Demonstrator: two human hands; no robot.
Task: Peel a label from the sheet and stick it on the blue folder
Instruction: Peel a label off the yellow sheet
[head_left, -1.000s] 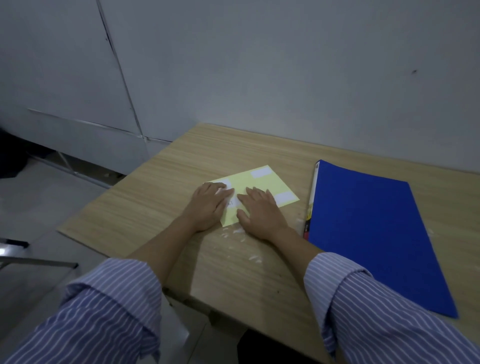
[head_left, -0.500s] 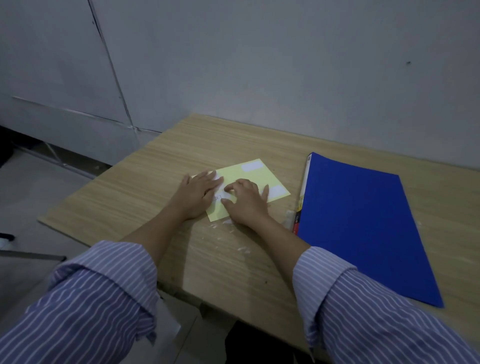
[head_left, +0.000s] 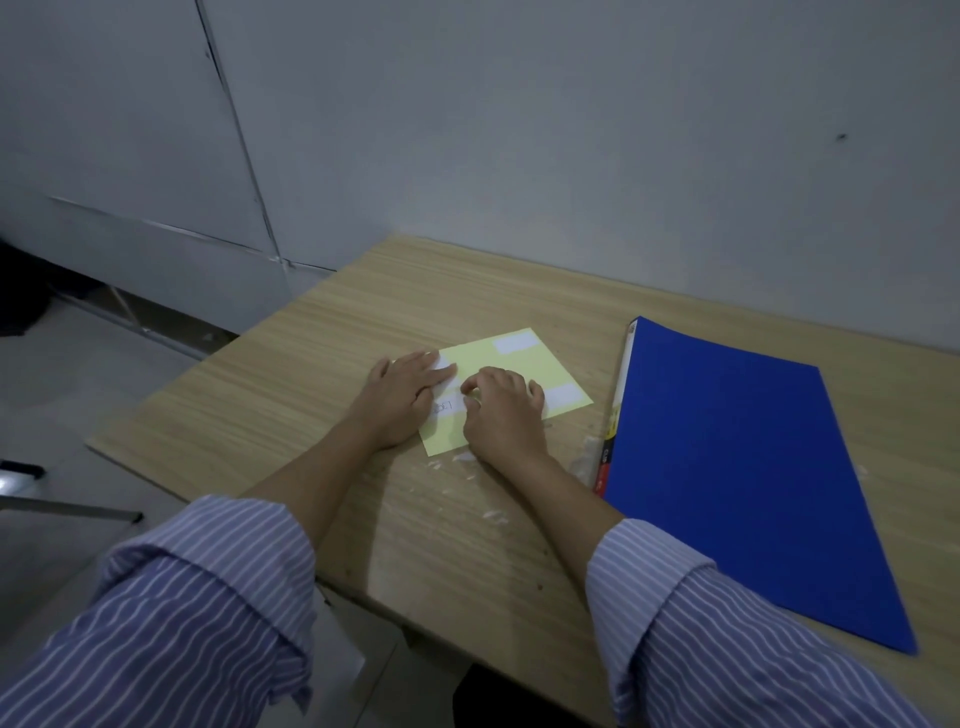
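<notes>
A pale yellow label sheet (head_left: 524, 366) lies on the wooden table (head_left: 332, 332), with white labels at its far edge (head_left: 514, 343), its right edge (head_left: 563, 395) and near its left side (head_left: 448, 406). My left hand (head_left: 402, 397) lies flat on the sheet's left part, fingers spread. My right hand (head_left: 501, 410) rests on the sheet's middle with its fingers curled, fingertips picking at the written label between the hands. Whether a label edge is lifted is hidden. The blue folder (head_left: 737, 467) lies closed to the right, apart from both hands.
Small white paper scraps (head_left: 467, 470) litter the table near the sheet's front edge. The grey wall (head_left: 571, 130) runs behind the table. The table's left edge drops to the floor (head_left: 78, 395), where a metal bar (head_left: 62, 506) shows.
My right hand's fingers have curled from flat into a picking pose on the sheet. The left hand has stayed pressed on the sheet. The camera view has shifted slightly.
</notes>
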